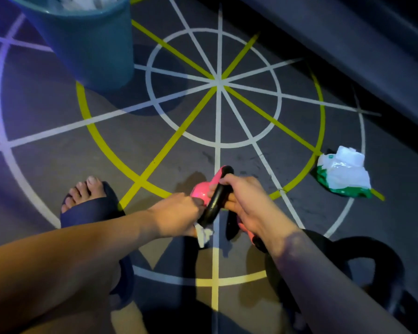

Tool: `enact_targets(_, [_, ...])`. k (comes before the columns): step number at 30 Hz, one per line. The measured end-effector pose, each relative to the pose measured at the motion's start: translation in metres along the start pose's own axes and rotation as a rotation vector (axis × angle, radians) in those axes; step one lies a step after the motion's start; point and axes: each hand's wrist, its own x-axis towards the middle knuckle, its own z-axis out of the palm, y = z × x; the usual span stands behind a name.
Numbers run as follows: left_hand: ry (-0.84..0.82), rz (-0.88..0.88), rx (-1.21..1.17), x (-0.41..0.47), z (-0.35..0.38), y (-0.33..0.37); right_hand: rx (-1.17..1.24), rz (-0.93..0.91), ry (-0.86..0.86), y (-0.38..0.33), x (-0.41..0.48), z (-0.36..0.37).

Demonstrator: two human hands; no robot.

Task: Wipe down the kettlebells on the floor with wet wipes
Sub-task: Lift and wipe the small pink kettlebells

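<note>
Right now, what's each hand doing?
Left hand: holds a wipe against the kettlebell.
Right hand: grips the kettlebell by its handle.

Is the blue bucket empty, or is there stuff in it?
Not empty: white crumpled stuff shows inside the bucket. How full it is, cannot tell; the picture's top edge cuts it off.

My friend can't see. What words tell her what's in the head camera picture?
The right hand grips the black handle of a pink kettlebell while the left hand presses a white wipe to it. A wet wipes pack lies on the floor to the right; a blue bucket stands top left.
</note>
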Motion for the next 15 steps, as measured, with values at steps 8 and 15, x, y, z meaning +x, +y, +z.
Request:
enact_targets(8, [-0.093,-0.065,0.018,-0.012,-0.004,-0.029,0.054,0.002,-0.074,0.003,0.005,-0.004])
enact_targets(15, [-0.149,-0.408,-0.036,-0.030,-0.083,-0.048,-0.316,-0.145,0.063,-0.006,-0.019,-0.027])
